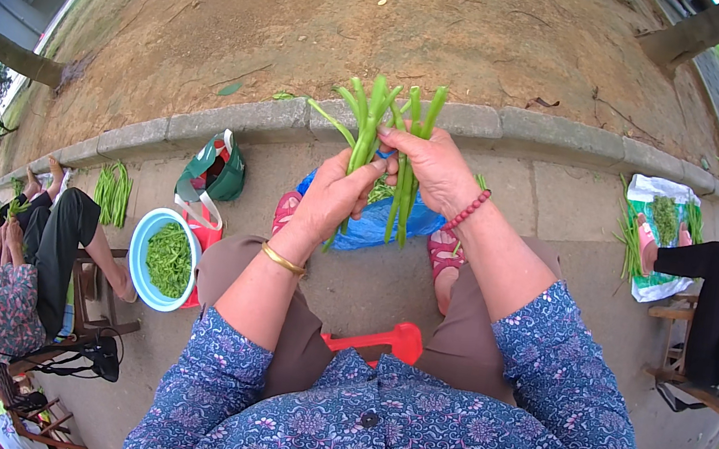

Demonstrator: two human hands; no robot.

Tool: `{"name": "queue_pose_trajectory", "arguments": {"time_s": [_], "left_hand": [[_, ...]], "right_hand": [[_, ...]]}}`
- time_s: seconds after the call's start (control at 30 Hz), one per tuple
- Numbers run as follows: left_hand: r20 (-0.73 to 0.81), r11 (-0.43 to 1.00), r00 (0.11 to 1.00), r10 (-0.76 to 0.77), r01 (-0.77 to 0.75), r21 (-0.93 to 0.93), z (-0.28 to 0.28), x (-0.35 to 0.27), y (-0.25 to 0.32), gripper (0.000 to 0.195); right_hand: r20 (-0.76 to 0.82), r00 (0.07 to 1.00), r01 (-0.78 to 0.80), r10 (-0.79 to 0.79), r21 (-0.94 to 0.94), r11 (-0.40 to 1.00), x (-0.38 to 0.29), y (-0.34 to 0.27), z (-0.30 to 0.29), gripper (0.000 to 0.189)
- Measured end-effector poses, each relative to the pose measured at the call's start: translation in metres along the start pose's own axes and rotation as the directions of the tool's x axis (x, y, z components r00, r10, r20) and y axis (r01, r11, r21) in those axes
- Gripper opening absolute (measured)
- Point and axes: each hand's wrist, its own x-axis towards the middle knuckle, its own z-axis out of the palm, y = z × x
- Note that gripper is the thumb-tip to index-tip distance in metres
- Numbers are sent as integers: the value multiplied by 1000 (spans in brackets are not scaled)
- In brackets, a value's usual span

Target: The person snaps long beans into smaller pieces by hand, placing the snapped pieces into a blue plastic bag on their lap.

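My left hand, with a gold bangle at its wrist, holds a bunch of green vegetable stalks. More of these stalks are held in my right hand, whose wrist bears a red bead bracelet. The hands meet at the fingertips above the kerb line. A small blue item, too hidden to name, shows between the fingers. Below the hands a blue plastic bag with greens in it lies on the pavement between my feet.
To the left stand a light blue basin of cut greens, a green bag and a stalk pile. A stone kerb runs ahead. People sit on both sides; at right, stalks lie by a sack.
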Motion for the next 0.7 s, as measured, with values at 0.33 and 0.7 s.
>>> {"name": "queue_pose_trajectory", "arguments": {"time_s": [0.33, 0.7], "left_hand": [[-106, 995, 994, 2, -12, -101, 1, 0, -5, 31], [-52, 975, 985, 165, -154, 161, 7, -1, -3, 34]], "right_hand": [[-58, 997, -41, 44, 49, 998, 0, -3, 2, 20], [-73, 997, -17, 19, 27, 999, 1, -1, 1, 19]]}}
